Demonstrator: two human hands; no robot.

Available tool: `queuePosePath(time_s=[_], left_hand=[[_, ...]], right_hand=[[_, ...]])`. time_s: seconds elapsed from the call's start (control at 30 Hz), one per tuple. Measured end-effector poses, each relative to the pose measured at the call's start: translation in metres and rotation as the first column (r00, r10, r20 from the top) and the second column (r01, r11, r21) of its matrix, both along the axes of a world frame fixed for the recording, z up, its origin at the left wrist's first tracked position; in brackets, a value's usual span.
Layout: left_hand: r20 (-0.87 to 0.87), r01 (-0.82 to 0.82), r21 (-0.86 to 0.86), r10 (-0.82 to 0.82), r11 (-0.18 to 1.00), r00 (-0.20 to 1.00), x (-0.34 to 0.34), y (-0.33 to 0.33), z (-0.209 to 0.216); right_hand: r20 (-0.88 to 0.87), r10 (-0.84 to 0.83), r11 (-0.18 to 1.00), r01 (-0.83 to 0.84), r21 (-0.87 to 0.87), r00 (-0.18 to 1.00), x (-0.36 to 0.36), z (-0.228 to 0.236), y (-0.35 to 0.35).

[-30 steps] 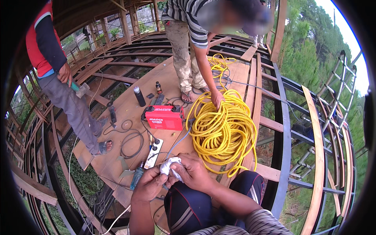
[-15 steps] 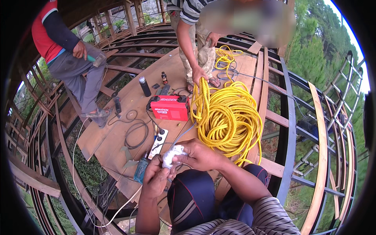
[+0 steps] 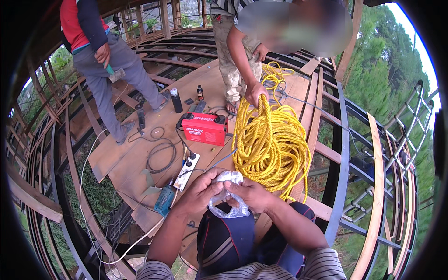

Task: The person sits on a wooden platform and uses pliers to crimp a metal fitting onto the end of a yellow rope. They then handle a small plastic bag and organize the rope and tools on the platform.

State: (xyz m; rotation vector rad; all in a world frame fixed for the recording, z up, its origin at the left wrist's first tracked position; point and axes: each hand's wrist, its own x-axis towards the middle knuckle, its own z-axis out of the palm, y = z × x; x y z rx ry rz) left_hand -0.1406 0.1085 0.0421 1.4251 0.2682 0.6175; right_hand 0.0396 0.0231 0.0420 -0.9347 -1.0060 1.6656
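Observation:
A thin see-through plastic bag [image 3: 229, 211] hangs between my hands above my knees, its upper part bunched and whitish. My left hand [image 3: 201, 192] pinches the bag at its left side, thumb and fingers pressed together. On the opposite side my right hand [image 3: 254, 190] grips it the same way. What the bunched part contains, if anything, I cannot make out. Just beyond my left hand lie a white power strip [image 3: 188, 171] with plugs in it and a teal power tool [image 3: 164, 199]. A big heap of yellow rope [image 3: 280, 149] lies beyond my right hand.
A red boxy machine [image 3: 205, 129] stands on the boards, near a dark flask [image 3: 176, 101] and a small bottle [image 3: 200, 93]. One co-worker's hand [image 3: 256, 92] holds loops of the rope. Another person holds a hammer [image 3: 115, 74]. Open gaps show between the beams [image 3: 343, 163].
My hands have drawn level, and the crumpled white bundle has opened out into a hanging plastic bag. The co-worker's rope loops are higher. The person with the hammer has stepped right.

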Motion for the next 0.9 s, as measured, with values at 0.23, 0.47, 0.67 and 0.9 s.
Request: queuePosePath(time_s=[0.23, 0.47, 0.67, 0.9], left_hand=[[0.071, 0.001, -0.321, 0.023, 0.947, 0.997, -0.005, -0.003, 0.017], [0.104, 0.076, -0.571, -0.020, 0.817, 0.994, 0.021, -0.015, 0.016], [0.306, 0.256, -0.680, -0.052, 0.687, 0.951, 0.005, -0.011, 0.022], [0.385, 0.240, -0.503, -0.034, 0.830, 0.922, 0.030, -0.027, -0.002]], right_hand=[[0.621, -0.771, 0.613, -0.100, 0.783, 0.141, 0.054, 0.036, -0.031], [0.477, -0.878, 0.206, -0.936, 0.284, -0.048, 0.044, 0.095, -0.017], [0.567, -0.823, 0.165, -0.965, 0.205, -0.020, 0.021, 0.138, -0.009], [0.636, -0.770, 0.310, -0.840, 0.446, 0.054, 0.040, 0.121, -0.031]])
